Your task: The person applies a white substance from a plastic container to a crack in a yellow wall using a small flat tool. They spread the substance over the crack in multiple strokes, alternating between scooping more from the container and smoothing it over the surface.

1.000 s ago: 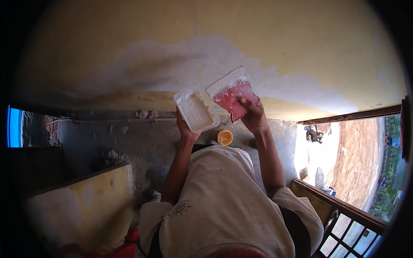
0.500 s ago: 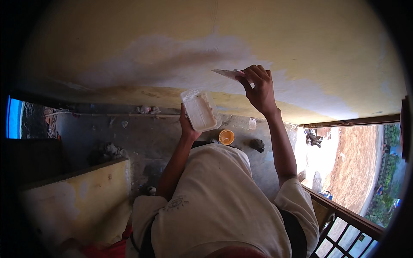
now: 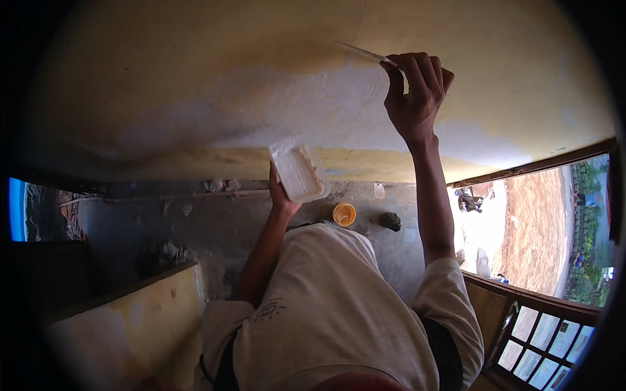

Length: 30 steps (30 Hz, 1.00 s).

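Gripping a clear rectangular tub by its left side, your left hand holds it tilted in front of you, with its open mouth in view and pale paste coating the bottom and inner walls; how deep the paste lies, you cannot tell. Farther off and to the right, your right hand pinches a thin, flat spreader between thumb and fingers, seen nearly edge-on at the wall; whether it touches the surface is unclear. Below the tub, to its right, an open orange bucket stands on the grey floor, its contents too small to make out. A dark bundle lies right of the bucket.
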{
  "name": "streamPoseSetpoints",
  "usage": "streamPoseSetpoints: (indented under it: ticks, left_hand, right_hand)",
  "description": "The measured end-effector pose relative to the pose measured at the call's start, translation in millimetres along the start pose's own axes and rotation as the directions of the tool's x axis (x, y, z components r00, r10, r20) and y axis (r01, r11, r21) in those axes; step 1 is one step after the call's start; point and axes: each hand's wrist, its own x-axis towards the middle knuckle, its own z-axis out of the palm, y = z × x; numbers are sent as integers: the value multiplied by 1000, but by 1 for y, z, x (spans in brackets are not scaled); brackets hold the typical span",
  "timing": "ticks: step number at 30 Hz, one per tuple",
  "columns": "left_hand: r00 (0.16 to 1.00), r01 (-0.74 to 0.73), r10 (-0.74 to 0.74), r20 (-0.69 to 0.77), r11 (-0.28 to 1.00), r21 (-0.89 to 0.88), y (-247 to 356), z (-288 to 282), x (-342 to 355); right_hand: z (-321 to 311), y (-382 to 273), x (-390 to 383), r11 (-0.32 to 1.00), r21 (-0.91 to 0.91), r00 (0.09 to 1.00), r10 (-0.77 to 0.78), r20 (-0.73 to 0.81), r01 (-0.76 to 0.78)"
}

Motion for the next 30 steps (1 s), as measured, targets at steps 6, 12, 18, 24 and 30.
streamPoseSetpoints:
  ticks: [6,12,18,24,30]
  left_hand:
    - [996,24,-25,85,1000,6,14,-5,-2]
    - [989,93,-89,116,995,-31,26,-24,-1]
    - [990,110,-112,80,994,23,31,-13,-4]
    - [988,135,-135,76,991,-6,31,-18,0]
    - [985,129,-129,112,992,5,29,-26,-1]
  right_hand:
    - [30,-26,-125,988,60,922,110,372,-142]
    - [56,0,-119,990,-54,973,138,185,-130]
    - [0,-2,14,981,-185,995,-73,-69,59]
    - [-13,-36,-45,825,185,807,563,-178,-534]
    - [16,-52,-198,-434,726,-2,859,512,-533]
